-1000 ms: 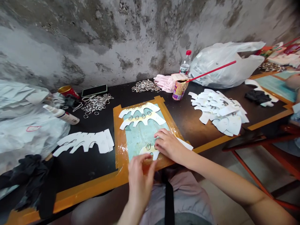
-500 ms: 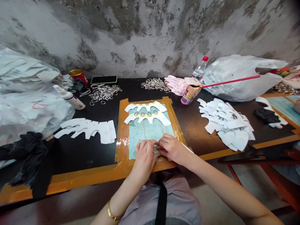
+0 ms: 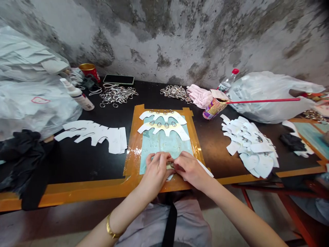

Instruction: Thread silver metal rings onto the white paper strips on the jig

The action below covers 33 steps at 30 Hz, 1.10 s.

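Left hand (image 3: pixel 158 171) pinches white cutout (image 3: pixel 205 168), right hand (image 3: pixel 189 168) curled alongside
Probably steadying it by the ring (image 3: pixel 172 165); right's exact grip is hidden.

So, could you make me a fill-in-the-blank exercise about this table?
Each of the two white pieces at the far end of the mat bears ____ rings.
The gold bracelet circles the person's ____ wrist.
The bottle near the wall has a ____ cap.

Missing words: four; left; red.
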{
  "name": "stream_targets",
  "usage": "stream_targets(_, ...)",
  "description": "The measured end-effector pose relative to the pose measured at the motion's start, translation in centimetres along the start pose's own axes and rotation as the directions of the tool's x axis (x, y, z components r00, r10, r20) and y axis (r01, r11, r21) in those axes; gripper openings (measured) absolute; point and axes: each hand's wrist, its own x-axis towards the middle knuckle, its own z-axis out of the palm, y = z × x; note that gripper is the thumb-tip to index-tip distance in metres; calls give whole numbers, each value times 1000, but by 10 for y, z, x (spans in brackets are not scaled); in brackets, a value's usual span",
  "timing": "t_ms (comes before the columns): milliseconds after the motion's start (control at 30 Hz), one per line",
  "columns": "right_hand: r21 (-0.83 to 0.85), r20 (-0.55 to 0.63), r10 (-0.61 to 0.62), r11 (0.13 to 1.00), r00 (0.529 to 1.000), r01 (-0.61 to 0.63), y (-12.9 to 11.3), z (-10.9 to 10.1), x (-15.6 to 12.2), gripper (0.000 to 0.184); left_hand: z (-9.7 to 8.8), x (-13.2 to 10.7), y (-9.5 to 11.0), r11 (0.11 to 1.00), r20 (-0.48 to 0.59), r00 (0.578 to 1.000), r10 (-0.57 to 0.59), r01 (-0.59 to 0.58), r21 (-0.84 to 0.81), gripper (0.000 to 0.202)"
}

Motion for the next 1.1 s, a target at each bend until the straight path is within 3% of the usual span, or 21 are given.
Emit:
stream_targets(333, 37, -23, -137, 990, 990, 138, 0, 1, -7, 19, -6, 8, 16, 989, 63, 996, -62, 52, 137, 36)
stream_targets(567, 32, -3, -138, 990, 990, 138, -5, -1, -8, 22, -6, 9, 18, 989, 91, 992, -84, 72, 127, 32)
stream_targets(733, 94, -38, 15, 995, 999, -11, -7, 3, -12, 22, -6, 8, 12, 992, 100, 993, -55, 43, 117, 31)
stream_targets(867, 50, -100, 119, 992, 988, -114, -14, 15, -17, 22, -6, 10, 5, 995, 106, 994, -14, 3, 104, 40)
stream_targets(1000, -60, -247, 216, 970, 945, -237, -30, 33, -20, 20, -12, 18, 2, 989, 150, 987, 50, -69, 128, 44)
stream_targets(1100, -163, -322, 243, 938, 915, -307, -43, 44, -23, 21, -19, 30, -2, 984, 240, 964, 117, -145, 100, 41)
